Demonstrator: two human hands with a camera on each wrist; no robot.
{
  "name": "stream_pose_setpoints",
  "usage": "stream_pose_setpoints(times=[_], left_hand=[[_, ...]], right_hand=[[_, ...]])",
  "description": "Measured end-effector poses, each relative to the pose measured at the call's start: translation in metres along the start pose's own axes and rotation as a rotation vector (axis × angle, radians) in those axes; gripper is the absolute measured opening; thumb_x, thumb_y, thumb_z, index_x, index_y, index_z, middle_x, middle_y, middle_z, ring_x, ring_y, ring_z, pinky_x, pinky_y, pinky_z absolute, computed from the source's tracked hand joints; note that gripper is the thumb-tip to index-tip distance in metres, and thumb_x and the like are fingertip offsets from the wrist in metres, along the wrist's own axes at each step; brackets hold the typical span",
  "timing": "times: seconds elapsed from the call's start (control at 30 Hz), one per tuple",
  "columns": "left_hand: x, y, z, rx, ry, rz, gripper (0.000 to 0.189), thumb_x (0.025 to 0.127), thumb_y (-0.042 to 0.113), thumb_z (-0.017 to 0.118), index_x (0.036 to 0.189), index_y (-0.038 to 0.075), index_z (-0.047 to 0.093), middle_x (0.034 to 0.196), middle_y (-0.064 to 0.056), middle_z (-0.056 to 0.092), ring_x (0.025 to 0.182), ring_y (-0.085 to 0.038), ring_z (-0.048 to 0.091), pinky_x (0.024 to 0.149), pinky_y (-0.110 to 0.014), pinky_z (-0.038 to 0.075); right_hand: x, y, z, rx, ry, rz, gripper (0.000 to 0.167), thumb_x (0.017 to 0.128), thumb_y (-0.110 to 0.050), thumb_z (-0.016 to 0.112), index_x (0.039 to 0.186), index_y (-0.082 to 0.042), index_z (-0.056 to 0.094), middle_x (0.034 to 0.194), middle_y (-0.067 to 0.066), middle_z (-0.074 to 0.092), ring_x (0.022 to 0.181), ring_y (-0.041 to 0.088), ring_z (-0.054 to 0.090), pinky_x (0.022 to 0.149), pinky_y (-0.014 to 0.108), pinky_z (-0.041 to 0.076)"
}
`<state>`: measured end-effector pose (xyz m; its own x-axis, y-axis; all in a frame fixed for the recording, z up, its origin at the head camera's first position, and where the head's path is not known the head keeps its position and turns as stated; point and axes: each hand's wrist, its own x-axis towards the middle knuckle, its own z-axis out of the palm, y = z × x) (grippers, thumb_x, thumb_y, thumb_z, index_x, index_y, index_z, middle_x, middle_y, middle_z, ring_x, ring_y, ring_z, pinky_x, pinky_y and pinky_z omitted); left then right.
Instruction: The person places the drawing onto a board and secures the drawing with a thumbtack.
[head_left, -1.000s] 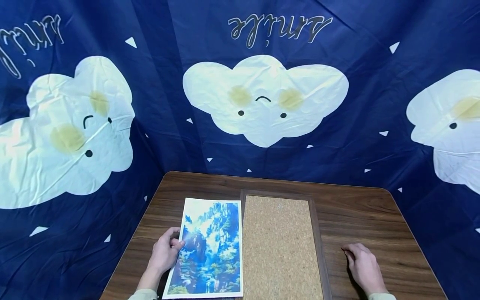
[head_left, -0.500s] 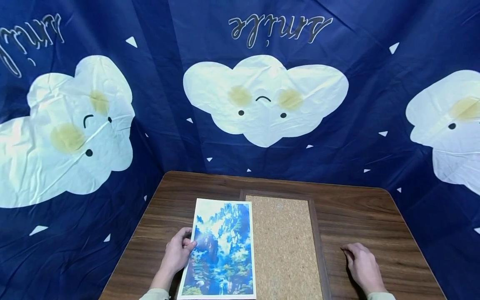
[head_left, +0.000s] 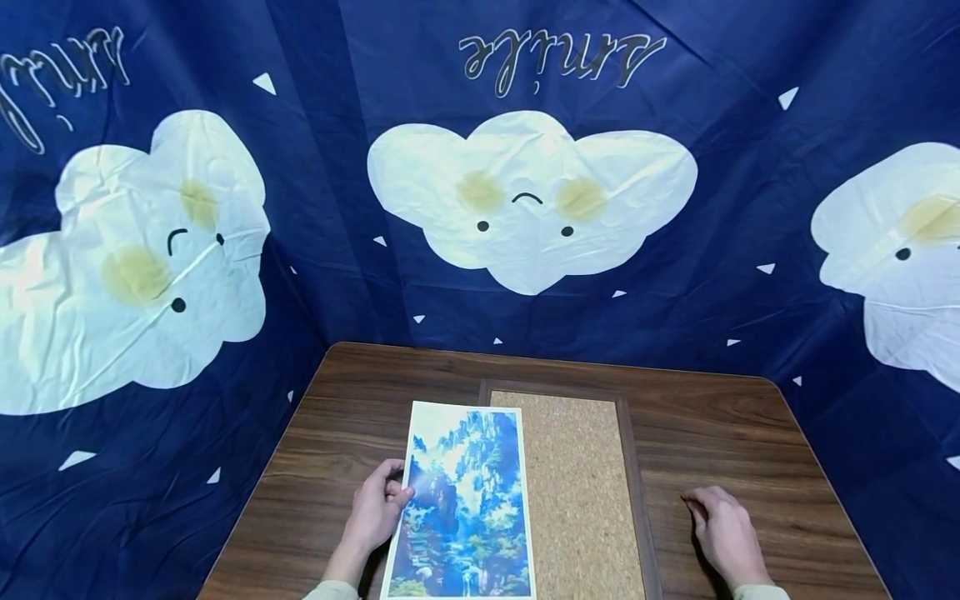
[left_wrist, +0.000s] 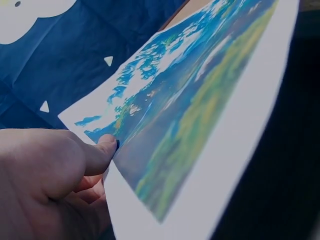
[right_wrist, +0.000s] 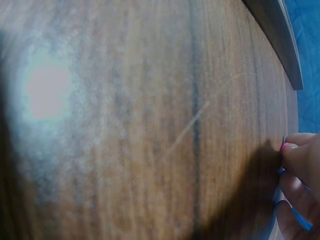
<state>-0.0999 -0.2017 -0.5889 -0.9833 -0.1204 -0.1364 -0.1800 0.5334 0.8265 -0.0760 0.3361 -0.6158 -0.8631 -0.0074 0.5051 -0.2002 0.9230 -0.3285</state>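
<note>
In the head view, my left hand grips the left edge of a blue landscape print with a white border. The left wrist view shows its thumb on the printed face and fingers behind the sheet. The print lies over or just above the left part of a framed cork board; whether it touches the cork I cannot tell. To the right of the board, my right hand rests on the table, fingers loosely curled. A small pink spot shows at its fingertips in the right wrist view; what it is stays unclear.
The dark wooden table has rounded back corners. The board's brown frame forms a low raised edge. A blue curtain with white clouds hangs behind the table and along both sides.
My left hand has moved the print to the right and slightly toward me, so it covers more of the cork board. My right hand has stayed in place.
</note>
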Motion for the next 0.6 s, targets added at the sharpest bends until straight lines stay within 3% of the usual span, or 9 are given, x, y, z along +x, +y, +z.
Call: stream_pose_setpoints(times=[0.37,0.6], left_hand=[[-0.003,0.007,0.014,-0.026,-0.008,0.084,0.037,0.092,-0.002,0.075,0.127,0.003,0.064,0.073,0.001,0.066,0.062,-0.011,0.060,0.061,-0.024,0.047],[-0.002,0.013,0.022,-0.039,-0.030,0.094,0.036,0.092,0.000,0.076,0.127,0.005,0.065,0.073,0.001,0.065,0.062,-0.010,0.059,0.060,-0.024,0.047]], right_hand=[[0.000,-0.002,-0.002,0.007,-0.011,0.005,0.023,0.076,0.012,0.081,0.083,-0.010,0.076,0.083,0.004,0.072,0.079,0.033,0.071,0.071,0.054,0.055],[0.000,-0.001,0.000,0.003,0.001,-0.004,0.024,0.074,0.012,0.080,0.083,-0.010,0.076,0.082,0.007,0.072,0.078,0.033,0.070,0.071,0.053,0.055]])
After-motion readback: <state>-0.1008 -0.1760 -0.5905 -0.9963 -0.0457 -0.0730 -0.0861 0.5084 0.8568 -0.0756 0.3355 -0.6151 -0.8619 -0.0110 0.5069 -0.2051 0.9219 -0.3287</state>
